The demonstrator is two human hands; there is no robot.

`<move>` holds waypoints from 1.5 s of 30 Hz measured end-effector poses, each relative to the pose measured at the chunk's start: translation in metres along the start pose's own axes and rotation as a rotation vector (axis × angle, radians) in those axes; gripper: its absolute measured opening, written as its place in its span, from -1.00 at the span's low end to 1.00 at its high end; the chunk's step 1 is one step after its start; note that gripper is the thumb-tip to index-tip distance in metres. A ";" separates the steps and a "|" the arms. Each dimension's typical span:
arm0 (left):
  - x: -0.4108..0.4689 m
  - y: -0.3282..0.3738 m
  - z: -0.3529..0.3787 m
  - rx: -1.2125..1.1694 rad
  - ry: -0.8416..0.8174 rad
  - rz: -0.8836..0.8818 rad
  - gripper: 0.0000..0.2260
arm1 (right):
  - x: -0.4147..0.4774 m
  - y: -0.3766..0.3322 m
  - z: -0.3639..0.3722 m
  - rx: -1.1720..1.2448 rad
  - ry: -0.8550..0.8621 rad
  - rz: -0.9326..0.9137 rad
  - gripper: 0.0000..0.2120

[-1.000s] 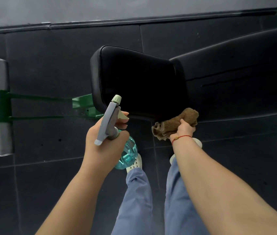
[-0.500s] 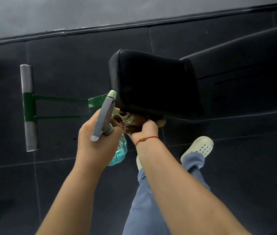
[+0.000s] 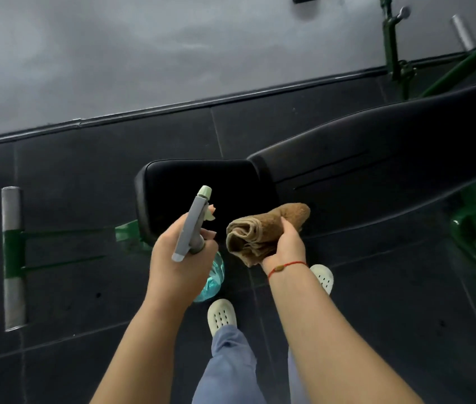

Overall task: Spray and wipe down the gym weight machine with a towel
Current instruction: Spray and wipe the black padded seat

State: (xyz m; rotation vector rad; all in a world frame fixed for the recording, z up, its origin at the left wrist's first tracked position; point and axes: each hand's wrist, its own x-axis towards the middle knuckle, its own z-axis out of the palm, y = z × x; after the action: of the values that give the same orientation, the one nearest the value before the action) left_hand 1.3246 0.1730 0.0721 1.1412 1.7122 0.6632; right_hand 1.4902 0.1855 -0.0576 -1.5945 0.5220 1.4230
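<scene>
Above the near edge of the seat pad point(image 3: 201, 188), the left hand point(image 3: 178, 258) gripped the spray bottle point(image 3: 192, 228), nozzle pointing far; just right, the right hand point(image 3: 284, 246) clutched the bunched towel point(image 3: 260, 228). Open floor point(image 3: 85, 170) lay left.

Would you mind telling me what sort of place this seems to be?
Most likely a gym: a black padded bench on a green metal frame, with dark floor tiles underneath.
</scene>
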 end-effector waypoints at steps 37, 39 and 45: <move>0.022 0.205 0.334 0.002 -0.262 0.114 -0.56 | 0.061 -0.390 -0.183 -1.632 0.284 -1.120 -0.40; 0.022 0.213 0.329 0.020 -0.276 0.121 -0.55 | 0.055 -0.396 -0.177 -1.544 0.242 -0.993 -0.41; 0.035 0.246 0.322 0.081 -0.368 0.174 -0.54 | 0.019 -0.442 -0.187 -1.163 0.176 -0.942 -0.37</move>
State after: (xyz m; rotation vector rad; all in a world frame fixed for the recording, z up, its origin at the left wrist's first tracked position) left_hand 1.7110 0.2886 0.1267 1.3861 1.3478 0.4562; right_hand 1.9497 0.2561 0.0613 -2.3436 -1.0794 0.7924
